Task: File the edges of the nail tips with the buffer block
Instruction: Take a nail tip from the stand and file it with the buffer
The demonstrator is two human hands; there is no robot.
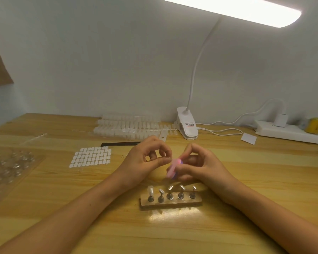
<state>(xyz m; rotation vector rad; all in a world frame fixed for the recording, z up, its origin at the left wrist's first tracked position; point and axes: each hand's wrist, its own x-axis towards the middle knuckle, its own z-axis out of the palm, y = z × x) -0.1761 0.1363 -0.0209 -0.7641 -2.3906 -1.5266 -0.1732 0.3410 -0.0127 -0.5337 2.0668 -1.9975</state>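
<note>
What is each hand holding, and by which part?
Right hand grips the pink buffer block by its upper end. What the left hand pinches cannot be told.

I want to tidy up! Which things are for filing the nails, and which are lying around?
For the job: pink buffer block, gripped by the right hand; wooden stand with metal pegs; pale nail tip on it.
Lying about: clear plastic tray; white power strip; white sticker sheet.
</note>
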